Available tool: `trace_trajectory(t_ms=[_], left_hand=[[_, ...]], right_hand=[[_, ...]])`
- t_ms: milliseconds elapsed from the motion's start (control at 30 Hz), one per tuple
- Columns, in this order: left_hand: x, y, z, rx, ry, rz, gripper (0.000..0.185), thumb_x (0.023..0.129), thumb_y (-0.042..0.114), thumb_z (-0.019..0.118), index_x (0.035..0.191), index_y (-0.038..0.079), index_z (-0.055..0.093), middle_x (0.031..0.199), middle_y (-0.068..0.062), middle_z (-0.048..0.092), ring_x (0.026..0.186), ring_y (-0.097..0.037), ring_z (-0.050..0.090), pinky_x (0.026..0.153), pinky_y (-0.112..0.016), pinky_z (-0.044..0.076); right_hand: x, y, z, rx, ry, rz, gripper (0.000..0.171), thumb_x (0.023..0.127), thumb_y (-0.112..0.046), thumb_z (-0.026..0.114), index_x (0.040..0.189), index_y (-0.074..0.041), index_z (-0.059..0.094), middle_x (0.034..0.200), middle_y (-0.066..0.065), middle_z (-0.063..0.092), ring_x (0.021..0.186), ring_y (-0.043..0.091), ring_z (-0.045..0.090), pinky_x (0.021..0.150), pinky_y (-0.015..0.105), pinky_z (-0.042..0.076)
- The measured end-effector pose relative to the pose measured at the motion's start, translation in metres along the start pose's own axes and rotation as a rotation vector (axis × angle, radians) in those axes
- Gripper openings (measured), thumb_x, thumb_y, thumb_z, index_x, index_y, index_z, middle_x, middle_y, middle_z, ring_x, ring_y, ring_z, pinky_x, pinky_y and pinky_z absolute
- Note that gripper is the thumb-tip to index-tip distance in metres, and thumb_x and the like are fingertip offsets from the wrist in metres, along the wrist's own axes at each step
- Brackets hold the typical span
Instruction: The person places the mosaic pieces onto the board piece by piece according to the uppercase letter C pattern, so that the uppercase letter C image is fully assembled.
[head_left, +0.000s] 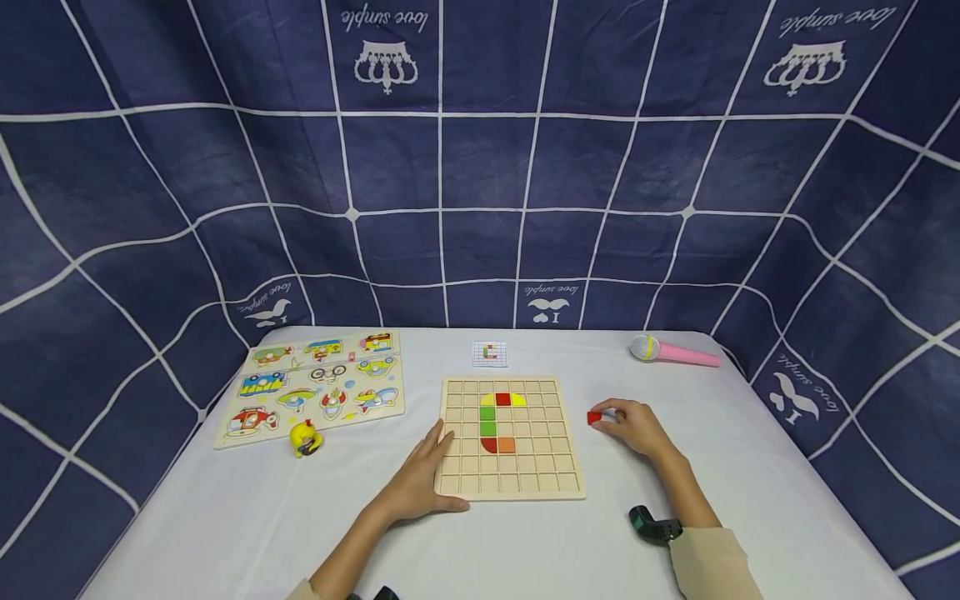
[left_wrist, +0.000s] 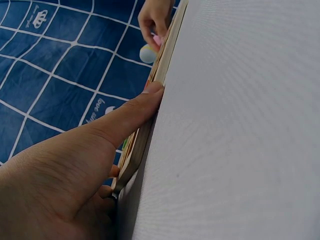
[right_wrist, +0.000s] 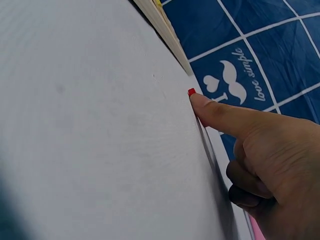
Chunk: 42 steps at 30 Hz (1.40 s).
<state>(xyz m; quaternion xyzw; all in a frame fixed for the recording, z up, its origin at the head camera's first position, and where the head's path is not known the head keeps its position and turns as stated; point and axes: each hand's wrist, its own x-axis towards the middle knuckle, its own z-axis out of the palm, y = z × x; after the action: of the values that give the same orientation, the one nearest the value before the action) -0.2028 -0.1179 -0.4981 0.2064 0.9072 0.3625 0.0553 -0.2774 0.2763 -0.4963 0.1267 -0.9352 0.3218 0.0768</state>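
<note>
A wooden grid board (head_left: 525, 479) lies in the middle of the white table, with yellow, red, green and orange tiles (head_left: 498, 421) set in its squares. My left hand (head_left: 433, 467) rests on the board's near left corner, fingers straight on top and the thumb (left_wrist: 135, 112) pressed along the board's edge (left_wrist: 165, 55). To the right of the board, my right hand (head_left: 628, 425) pinches a small red tile (head_left: 595, 417) at its fingertips, low on the tablecloth. The right wrist view shows one finger (right_wrist: 220, 112) touching the red tile (right_wrist: 191, 92), the others curled.
A small pattern card (head_left: 490, 353) lies behind the board. A pink toy microphone (head_left: 675, 352) lies at the back right. A vehicle picture puzzle (head_left: 315, 385) and a yellow duck toy (head_left: 306, 437) are at the left. Blue checked cloth surrounds the table.
</note>
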Motion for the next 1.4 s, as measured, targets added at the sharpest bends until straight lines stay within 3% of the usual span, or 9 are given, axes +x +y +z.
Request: trace_trajectory(t_ms=[167,367,800,1100,1400], left_hand=[[0.000,0.000,0.000,0.002,-0.001,-0.003,0.116,0.056,0.056,0.080,0.144,0.001,0.027,0.153,-0.016,0.005,0.135,-0.044,0.013,0.102,-0.057,0.024],[0.000,0.000,0.000,0.000,0.000,0.000,0.116,0.056,0.056,0.080,0.144,0.001,0.027,0.153,-0.016,0.005,0.135,-0.043,0.013,0.102,-0.056,0.025],[0.001,0.000,0.000,-0.009,-0.003,-0.012,0.117,0.056,0.056,0.080,0.144,0.001,0.027,0.153,-0.017,0.004,0.135,-0.044,0.012,0.103,-0.057,0.022],[0.000,0.001,-0.002,-0.010,0.005,0.003,0.116,0.057,0.055,0.080,0.144,0.001,0.027,0.153,-0.017,0.005,0.135,-0.041,0.014,0.102,-0.055,0.025],[0.000,-0.001,-0.001,0.001,0.011,0.019,0.116,0.056,0.055,0.081,0.143,0.000,0.028,0.153,-0.017,0.006,0.135,-0.042,0.015,0.102,-0.056,0.025]], right_hand=[[0.002,-0.006,0.003,0.015,0.017,-0.039,0.025,0.074,-0.027,0.077,0.094,-0.015,0.071,0.050,-0.009,0.031,0.046,0.005,0.026,0.043,0.023,0.024],[0.006,-0.032,0.008,0.028,0.021,-0.097,0.024,0.073,-0.031,0.078,0.092,-0.019,0.070,0.051,-0.010,0.028,0.047,0.004,0.022,0.043,0.022,0.021],[0.009,-0.090,0.035,0.049,-0.110,-0.208,0.023,0.073,-0.035,0.077,0.091,-0.024,0.068,0.052,-0.011,0.029,0.048,0.003,0.025,0.044,0.020,0.022],[0.009,-0.095,0.050,0.008,-0.214,-0.229,0.024,0.074,-0.040,0.075,0.092,-0.025,0.069,0.051,-0.012,0.034,0.047,0.003,0.027,0.045,0.020,0.024],[0.006,-0.094,0.054,-0.004,-0.233,-0.240,0.022,0.075,-0.036,0.075,0.093,-0.024,0.070,0.049,-0.013,0.034,0.046,0.002,0.026,0.045,0.019,0.023]])
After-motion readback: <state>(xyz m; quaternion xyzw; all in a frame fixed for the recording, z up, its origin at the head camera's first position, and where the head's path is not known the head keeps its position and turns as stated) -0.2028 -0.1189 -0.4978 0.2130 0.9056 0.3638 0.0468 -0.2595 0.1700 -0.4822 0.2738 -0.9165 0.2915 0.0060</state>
